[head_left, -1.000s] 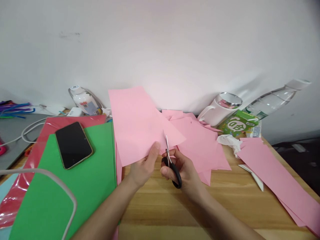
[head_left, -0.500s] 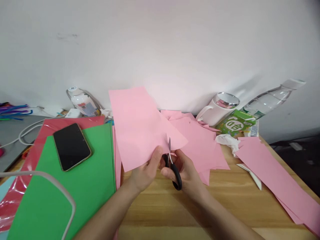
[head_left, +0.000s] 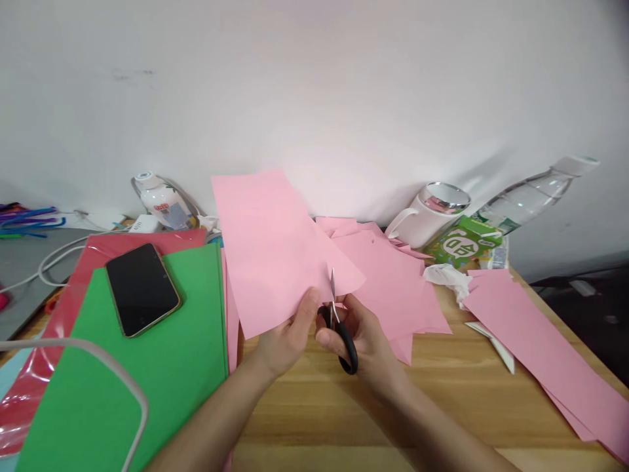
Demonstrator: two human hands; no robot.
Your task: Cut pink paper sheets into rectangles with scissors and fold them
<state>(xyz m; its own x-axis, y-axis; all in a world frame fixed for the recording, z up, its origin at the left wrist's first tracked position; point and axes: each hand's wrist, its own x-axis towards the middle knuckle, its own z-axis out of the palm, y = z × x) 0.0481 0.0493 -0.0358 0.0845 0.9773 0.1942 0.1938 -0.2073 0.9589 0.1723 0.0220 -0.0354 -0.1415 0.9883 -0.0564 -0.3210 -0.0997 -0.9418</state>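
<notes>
My left hand [head_left: 291, 331] pinches the lower right edge of a pink sheet of paper [head_left: 268, 252], thumb on top, the other fingers mostly hidden beneath. The sheet is held up above the table, tilted toward the wall. Black-handled scissors [head_left: 348, 347] are in my right hand [head_left: 371, 341], its fingers in and around the handles. The blades point away from me and sit in a cut in the sheet, with a strip bending off to the right of them. Behind the strip, a loose pile of pink paper [head_left: 393, 282] lies on the table.
At left, a black phone [head_left: 142, 288] lies on green sheets [head_left: 187, 367], with a white cable [head_left: 115, 370] arching in front. A white bottle [head_left: 164, 203] stands behind. To the right are a mug [head_left: 417, 219], green box [head_left: 459, 242], leaning clear bottle [head_left: 531, 196], crumpled tissue [head_left: 449, 278] and pink strips [head_left: 545, 354].
Hands and scissors stay in nearly the same place. The cut strip's tip has shifted slightly left, and the scissor blades look a little closer together.
</notes>
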